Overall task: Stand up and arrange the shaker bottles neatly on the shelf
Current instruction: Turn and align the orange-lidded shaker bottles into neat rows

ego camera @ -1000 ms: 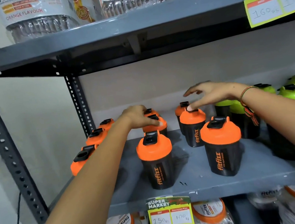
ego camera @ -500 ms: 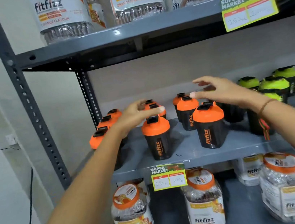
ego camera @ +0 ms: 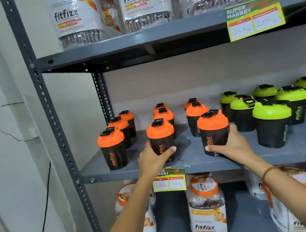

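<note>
Black shaker bottles with orange lids stand upright in three rows on the grey middle shelf [ego camera: 192, 161]. My left hand [ego camera: 152, 160] wraps the body of the front bottle of the middle row [ego camera: 160, 134]. My right hand [ego camera: 231, 144] grips the front bottle of the right row [ego camera: 213, 127]. A third front bottle [ego camera: 112, 147] stands free at the left. Several shakers with green lids [ego camera: 272, 118] stand upright further right on the same shelf.
Large fitfizz jars [ego camera: 207, 208] fill the shelf below and more jars [ego camera: 144, 3] the shelf above. Price tags [ego camera: 169, 180] hang on the shelf edges. The grey slotted upright [ego camera: 50, 118] bounds the left side, with a wall and cables beyond.
Both hands have come down from the lids at the back rows to the front and closed on the two front orange-lidded bottles. The camera has pulled back and lower.
</note>
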Demonstrator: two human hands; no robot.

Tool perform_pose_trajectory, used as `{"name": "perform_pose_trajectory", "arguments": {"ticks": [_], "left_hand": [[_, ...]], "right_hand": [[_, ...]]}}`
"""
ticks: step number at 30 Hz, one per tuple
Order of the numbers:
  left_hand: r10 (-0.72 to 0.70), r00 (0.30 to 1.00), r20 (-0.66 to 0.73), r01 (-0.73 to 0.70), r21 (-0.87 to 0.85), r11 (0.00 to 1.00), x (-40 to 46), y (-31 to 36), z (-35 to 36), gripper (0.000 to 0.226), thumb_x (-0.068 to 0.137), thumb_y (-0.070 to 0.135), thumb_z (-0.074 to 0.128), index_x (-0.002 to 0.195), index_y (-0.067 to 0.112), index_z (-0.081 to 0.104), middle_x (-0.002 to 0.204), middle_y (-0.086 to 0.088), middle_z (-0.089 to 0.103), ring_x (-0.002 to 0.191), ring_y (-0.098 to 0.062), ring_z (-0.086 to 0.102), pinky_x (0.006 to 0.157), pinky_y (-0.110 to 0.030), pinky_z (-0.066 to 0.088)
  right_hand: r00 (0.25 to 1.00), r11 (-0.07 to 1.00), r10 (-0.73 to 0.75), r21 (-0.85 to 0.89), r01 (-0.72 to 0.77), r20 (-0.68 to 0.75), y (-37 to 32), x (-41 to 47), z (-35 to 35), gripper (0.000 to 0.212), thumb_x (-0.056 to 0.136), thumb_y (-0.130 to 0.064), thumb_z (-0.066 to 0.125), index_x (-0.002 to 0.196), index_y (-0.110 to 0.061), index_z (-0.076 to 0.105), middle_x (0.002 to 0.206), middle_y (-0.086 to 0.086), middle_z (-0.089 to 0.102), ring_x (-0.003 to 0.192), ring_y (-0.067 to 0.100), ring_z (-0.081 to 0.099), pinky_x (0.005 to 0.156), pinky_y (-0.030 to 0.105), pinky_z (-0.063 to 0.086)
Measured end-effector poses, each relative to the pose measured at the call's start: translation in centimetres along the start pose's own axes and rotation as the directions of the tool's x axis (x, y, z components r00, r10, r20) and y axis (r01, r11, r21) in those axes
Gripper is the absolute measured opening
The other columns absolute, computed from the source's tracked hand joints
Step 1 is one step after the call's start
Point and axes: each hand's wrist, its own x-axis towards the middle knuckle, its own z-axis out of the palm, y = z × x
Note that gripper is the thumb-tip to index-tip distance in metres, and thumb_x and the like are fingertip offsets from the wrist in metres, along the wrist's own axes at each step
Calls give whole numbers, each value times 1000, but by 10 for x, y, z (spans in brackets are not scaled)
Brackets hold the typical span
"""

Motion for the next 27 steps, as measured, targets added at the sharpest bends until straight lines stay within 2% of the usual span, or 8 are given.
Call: {"name": "perform_pose_trajectory", "arguments": {"ticks": [2,6,8,11,16,20,24,27], "left_hand": [[5,999,-39,-3,31,1000,-2,2,3,78,56,77,69,115,28,55,109,5,67,101,-18,62,86,-39,52],[-8,997,-76,13,64,998,-4,3,6,83,53,82,67,115,27,56,110,4,68,102,-20,63,86,-40,52],[-10,996,-91,17,86,996,-7,5,7,84,53,84,65,115,28,56,110,5,68,102,-20,63,86,-42,53],[0,995,-101,13,129,992,-12,7,9,82,56,87,59,115,30,55,110,5,68,103,-22,62,86,-46,52],[5,996,-92,12,190,982,-12,7,10,76,59,89,52,112,34,55,108,7,69,102,-22,63,86,-44,49],[18,996,-88,0,201,980,-11,6,10,71,61,87,53,111,35,55,106,9,69,101,-21,63,83,-40,47],[25,996,-86,-8,192,981,-11,6,11,74,62,86,54,115,35,55,110,8,69,104,-22,63,86,-44,49],[23,997,-78,-9,187,982,-11,6,11,76,61,88,53,116,34,55,111,8,69,106,-22,62,87,-46,48]], "right_hand": [[999,997,-20,-78,24,50,2,5,-3,92,49,-56,87,119,-20,39,126,8,62,113,32,59,88,46,51],[979,996,-91,-5,94,180,5,10,-11,95,48,-59,86,128,-31,43,126,-5,63,112,19,60,90,39,49],[961,989,-137,84,121,239,7,12,-15,90,52,-53,89,128,-39,44,126,-9,64,113,14,61,97,40,49],[939,979,-155,178,103,308,7,15,-18,77,60,-34,93,122,-40,49,125,-8,65,111,11,64,99,38,50],[906,968,-139,249,39,400,3,17,-20,61,68,-13,90,113,-34,54,116,-10,69,97,-2,69,70,12,54],[901,959,-140,281,21,410,5,17,-19,59,71,-5,86,114,-31,55,116,-9,69,100,1,69,73,15,55],[897,957,-140,290,14,418,6,17,-19,58,71,-7,87,113,-32,55,116,-11,68,98,-2,69,71,13,54],[891,961,-136,278,12,433,6,17,-19,64,71,-12,87,121,-31,52,119,-10,67,106,5,67,84,23,55]]}}
